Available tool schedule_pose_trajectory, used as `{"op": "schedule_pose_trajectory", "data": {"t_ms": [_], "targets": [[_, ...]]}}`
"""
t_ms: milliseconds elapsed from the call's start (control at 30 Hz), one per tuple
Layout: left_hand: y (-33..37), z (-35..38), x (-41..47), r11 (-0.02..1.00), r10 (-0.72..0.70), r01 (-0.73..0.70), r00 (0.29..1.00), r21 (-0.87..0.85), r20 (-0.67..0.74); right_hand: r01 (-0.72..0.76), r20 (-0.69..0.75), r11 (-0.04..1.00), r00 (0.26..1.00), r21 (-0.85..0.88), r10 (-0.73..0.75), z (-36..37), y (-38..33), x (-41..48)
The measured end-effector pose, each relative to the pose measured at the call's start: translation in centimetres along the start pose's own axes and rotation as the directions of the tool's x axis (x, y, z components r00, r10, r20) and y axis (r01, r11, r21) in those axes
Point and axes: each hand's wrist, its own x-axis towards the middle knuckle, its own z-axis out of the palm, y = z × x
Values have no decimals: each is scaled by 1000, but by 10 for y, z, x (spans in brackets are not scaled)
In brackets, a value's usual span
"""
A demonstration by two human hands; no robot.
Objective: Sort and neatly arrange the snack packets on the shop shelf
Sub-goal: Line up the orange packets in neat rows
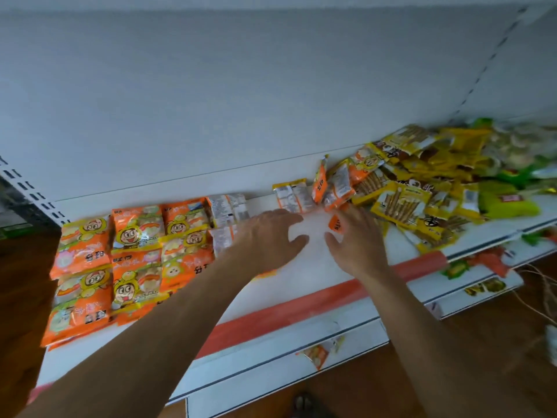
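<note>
Our forearms stretch over the white shelf (304, 276). Our left hand (271, 233) hovers with its fingers spread and released, just beside tidy rows of orange packets (135, 236). Our right hand (358, 239) meets a small orange packet (335, 223), though we cannot tell whether it grips. Yellow packets (404, 200) lie jumbled at right.

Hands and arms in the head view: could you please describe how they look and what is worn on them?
The left hand and right hand are bare, with no sleeve, glove, watch or wristband showing anywhere up to the frame's edge. Blur could hide a ring.
</note>
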Motion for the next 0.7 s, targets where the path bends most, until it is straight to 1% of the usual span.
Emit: {"op": "schedule_pose_trajectory", "data": {"t_ms": [100,167,233,333,433,533,600,700], "targets": [[10,13,39,999,-49,50,998,-18,39,-15,29,999,999,-33,16,12,21,-2],[15,25,62,997,-73,73,996,5,48,25,-5,999,1000,-47,-26,19,26,-4],[17,37,80,991,-136,135,989,16,56,74,-30,996,997,-48,-76,22,28,-4],[17,51,98,975,-218,215,974,48,62,102,-83,994,992,46,-98,23,32,-3],[19,58,105,964,-262,260,965,61,21,117,-106,985,989,130,-103,26,37,0],[21,59,105,961,-253,254,967,109,-21,108,-92,982,991,155,-95,29,40,0],[23,57,101,962,-226,229,973,148,-38,96,-78,986,993,135,-86,29,41,0],[27,56,92,969,-185,191,981,156,-50,94,-42,992,995,79,-91,29,43,1]]}}
